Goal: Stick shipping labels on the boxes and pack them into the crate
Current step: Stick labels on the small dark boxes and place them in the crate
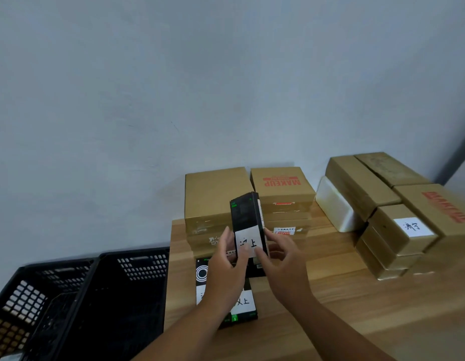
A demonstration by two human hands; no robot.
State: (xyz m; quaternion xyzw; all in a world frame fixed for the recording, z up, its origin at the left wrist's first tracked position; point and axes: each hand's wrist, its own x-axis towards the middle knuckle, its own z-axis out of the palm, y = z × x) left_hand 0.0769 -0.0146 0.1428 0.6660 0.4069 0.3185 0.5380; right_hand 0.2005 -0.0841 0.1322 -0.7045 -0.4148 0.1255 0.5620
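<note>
Our left hand (226, 269) and right hand (283, 259) reach out over the near-left part of the wooden surface (330, 295) and together hold a black box (245, 214) upright above it. The left hand grips the box's lower left side. The right hand pinches its lower right edge, thumb on the corner of a white label (248, 242) stuck to the front. The label bears two handwritten Chinese characters, the second like 上.

Under our wrists lie flat black boxes (248, 314) near the left edge, largely hidden by the left arm. One shows a white ring mark (201, 273), and another carries a handwritten label (243, 301).

Off the left edge stands a black crate (132, 259) with a perforated wall, and a second black crate (31, 308) sits beyond it.

Behind the held box, along the far edge against the wall, stand two stacks of cardboard boxes. The left stack is topped by a plain box (215, 194). The right stack is topped by a box printed MAKEUP (282, 183) in red, upside down to us.

Toward the right edge we see a white foam box (335, 207) and more cardboard boxes. Among them a small box (392, 230) wears a handwritten white sticker (413, 226).
</note>
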